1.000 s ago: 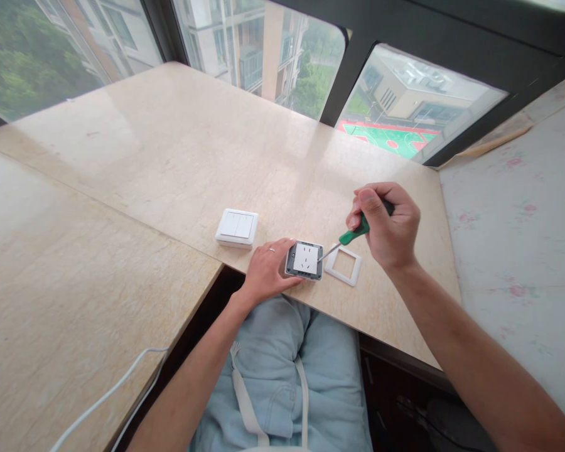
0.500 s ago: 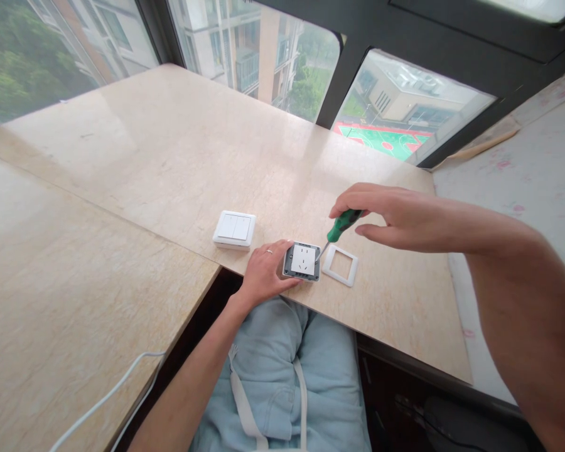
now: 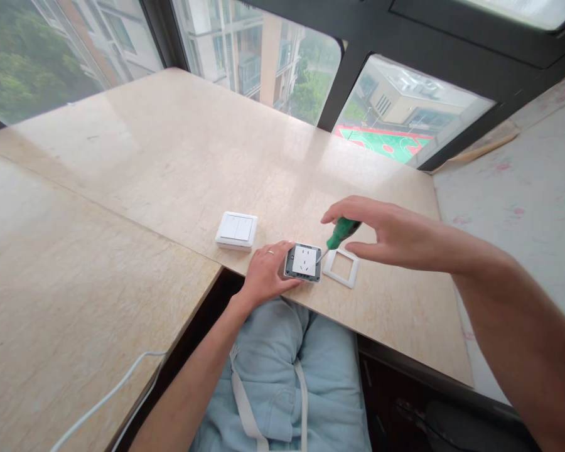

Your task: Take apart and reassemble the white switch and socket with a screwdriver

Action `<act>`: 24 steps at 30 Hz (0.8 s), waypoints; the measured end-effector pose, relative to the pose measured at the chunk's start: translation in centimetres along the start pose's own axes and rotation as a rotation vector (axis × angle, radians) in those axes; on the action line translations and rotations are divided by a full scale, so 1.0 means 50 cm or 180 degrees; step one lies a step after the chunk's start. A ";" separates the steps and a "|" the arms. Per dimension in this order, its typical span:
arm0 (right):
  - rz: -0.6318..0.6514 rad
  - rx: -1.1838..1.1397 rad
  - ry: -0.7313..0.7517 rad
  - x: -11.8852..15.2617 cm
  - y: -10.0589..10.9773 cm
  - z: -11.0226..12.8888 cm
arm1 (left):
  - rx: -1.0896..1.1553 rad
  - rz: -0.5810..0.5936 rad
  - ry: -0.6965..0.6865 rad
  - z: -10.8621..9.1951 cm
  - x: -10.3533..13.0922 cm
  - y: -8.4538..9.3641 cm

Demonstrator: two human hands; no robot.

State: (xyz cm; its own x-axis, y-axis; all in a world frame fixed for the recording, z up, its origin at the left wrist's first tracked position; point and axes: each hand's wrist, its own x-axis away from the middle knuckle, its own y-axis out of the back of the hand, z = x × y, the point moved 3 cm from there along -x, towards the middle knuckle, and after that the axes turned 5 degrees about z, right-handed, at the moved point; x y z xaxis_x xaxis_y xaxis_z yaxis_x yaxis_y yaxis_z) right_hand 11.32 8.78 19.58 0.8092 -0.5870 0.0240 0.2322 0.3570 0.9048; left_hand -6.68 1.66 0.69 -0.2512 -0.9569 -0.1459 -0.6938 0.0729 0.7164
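Slippage is the chief worry at the grey-edged socket [image 3: 304, 260], which lies face up near the front edge of the bench [image 3: 169, 157]. The right hand [image 3: 395, 235] loosely holds a green-handled screwdriver [image 3: 343, 232], fingers curled over the handle and thumb set lower; how firmly they press, I cannot tell. The shaft slants in from two o'clock to the socket's three o'clock side. A tilt like that could let the tip skid out and scratch the white face; the screw itself is too small to make out.

The left hand [image 3: 266, 273] pinches the socket from nine o'clock, its fingers at the far side and thumb at the near one. If that hold eases, turning force could twist the socket towards the edge. A slip towards three o'clock could knock the loose white frame [image 3: 353, 274] just beside it. The white switch [image 3: 236, 229], at ten o'clock, seems safely apart.
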 end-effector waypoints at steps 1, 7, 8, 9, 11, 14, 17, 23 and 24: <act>0.0038 -0.0034 0.0071 0.003 0.000 0.000 | -0.0011 -0.0006 0.0007 0.000 0.000 0.000; -0.0771 0.0812 -0.0811 0.008 -0.003 -0.009 | -0.0030 0.0010 0.0010 0.000 -0.001 -0.001; -0.0752 0.0883 -0.0831 0.007 -0.005 -0.007 | -0.0023 0.0010 0.0007 0.000 -0.001 -0.001; -0.0697 0.0911 -0.0808 0.008 -0.005 -0.006 | -0.0019 0.0006 0.0006 0.000 -0.001 -0.001; -0.0589 0.0914 -0.0747 0.010 -0.005 -0.003 | -0.0022 0.0005 0.0010 0.000 -0.001 -0.001; -0.0559 0.0895 -0.0759 0.018 0.000 -0.002 | -0.0029 0.0004 0.0012 0.000 -0.001 -0.001; -0.0574 0.0811 -0.0796 0.025 0.004 -0.002 | -0.0033 -0.0004 -0.0004 0.001 -0.001 -0.001; -0.0367 0.0770 -0.0985 0.027 0.012 0.007 | -0.0065 0.0003 -0.0007 0.003 -0.001 -0.003; -0.0335 0.0787 -0.1016 0.027 0.013 0.008 | -0.0068 -0.0001 -0.0009 0.002 -0.001 -0.003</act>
State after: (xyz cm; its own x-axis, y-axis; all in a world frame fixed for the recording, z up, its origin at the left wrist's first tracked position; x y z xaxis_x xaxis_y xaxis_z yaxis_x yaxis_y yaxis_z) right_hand 12.36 7.90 20.35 0.5709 -0.8208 0.0212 0.1367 0.1204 0.9833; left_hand -6.65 1.73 0.50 -0.2528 -0.9561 -0.1481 -0.6794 0.0664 0.7308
